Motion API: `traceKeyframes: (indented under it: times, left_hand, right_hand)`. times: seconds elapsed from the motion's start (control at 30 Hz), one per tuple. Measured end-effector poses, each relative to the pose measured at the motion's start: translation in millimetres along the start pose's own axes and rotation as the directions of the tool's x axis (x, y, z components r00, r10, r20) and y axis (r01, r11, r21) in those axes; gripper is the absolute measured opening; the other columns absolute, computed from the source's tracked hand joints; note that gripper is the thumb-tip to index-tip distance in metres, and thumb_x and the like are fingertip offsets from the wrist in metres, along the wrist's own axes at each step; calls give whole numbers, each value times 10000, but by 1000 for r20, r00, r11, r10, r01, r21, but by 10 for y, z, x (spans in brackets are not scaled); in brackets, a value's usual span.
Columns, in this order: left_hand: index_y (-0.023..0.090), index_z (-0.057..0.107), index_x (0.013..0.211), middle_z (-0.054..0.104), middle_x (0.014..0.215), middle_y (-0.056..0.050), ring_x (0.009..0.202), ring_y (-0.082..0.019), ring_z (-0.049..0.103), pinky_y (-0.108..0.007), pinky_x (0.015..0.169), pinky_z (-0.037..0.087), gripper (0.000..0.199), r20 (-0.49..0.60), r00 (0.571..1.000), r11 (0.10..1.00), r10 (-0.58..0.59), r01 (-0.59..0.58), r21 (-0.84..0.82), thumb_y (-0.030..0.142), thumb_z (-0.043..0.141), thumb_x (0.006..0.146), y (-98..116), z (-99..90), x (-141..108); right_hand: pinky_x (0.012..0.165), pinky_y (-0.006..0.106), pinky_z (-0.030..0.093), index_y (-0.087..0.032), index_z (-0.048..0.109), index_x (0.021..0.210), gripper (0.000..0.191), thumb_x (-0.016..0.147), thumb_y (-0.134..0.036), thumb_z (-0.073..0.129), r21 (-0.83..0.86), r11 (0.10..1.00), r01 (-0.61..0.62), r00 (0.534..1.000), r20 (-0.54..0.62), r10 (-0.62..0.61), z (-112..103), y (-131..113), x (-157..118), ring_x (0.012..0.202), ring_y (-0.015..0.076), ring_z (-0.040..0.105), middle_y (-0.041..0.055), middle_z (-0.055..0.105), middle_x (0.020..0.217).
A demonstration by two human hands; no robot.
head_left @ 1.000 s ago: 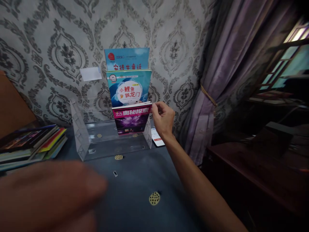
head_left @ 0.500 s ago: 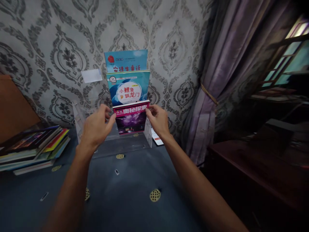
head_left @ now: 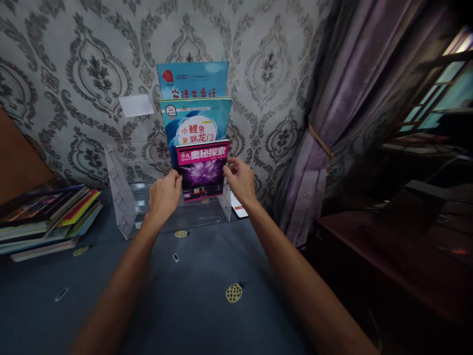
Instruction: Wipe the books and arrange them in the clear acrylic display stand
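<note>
A purple book with a pink title band (head_left: 202, 170) stands upright in the front tier of a clear acrylic book rack (head_left: 120, 202). My left hand (head_left: 165, 193) grips the book's left edge, thumb and fingers closed on it. At the right edge, my right hand (head_left: 240, 180) pinches the same book between thumb and fingers. Behind it a teal book (head_left: 197, 118) rises in a higher tier. At the back stands a taller blue book (head_left: 194, 79), its lower part hidden.
A pile of books (head_left: 48, 217) lies on the left of the dark blue patterned tablecloth (head_left: 185, 296). A phone (head_left: 239, 207) rests just right of the rack. A white card (head_left: 136, 105) shows above the rack's left. A tied purple curtain (head_left: 314, 162) hangs on the right.
My left hand has come in against the purple book's left edge. The book appears more upright and slightly higher in view. My right hand stays at its right edge.
</note>
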State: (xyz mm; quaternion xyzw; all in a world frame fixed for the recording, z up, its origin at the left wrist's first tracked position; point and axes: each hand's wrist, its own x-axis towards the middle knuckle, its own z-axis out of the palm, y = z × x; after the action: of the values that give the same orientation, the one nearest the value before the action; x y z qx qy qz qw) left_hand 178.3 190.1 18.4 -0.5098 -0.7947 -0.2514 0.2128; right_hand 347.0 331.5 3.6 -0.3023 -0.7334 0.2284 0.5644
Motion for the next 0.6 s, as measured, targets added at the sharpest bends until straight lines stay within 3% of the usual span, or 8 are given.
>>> traceKeyframes:
  times: [0.37, 0.6]
  left_hand:
    - [227, 658, 1127, 770, 988, -100, 918, -294, 711, -333, 703, 426, 251, 68, 997, 999, -39, 40, -3, 299, 448, 1008, 11, 21, 24]
    - [239, 636, 1178, 765, 1035, -89, 975, -282, 702, -327, 751, 448, 278, 114, 991, 998, -66, 66, 2, 340, 428, 1023, 27, -1, 23]
  right_hand:
    - [763, 383, 498, -178, 638, 1059, 271, 818, -260, 546, -10, 1000, -21, 1000, -3, 21, 23, 64, 26, 758, 242, 675, 64, 726, 780]
    - [712, 336, 487, -222, 554, 853, 56, 820, -266, 545, 33, 999, 18, 999, -41, -16, 10, -6, -2, 714, 198, 656, 23, 689, 759]
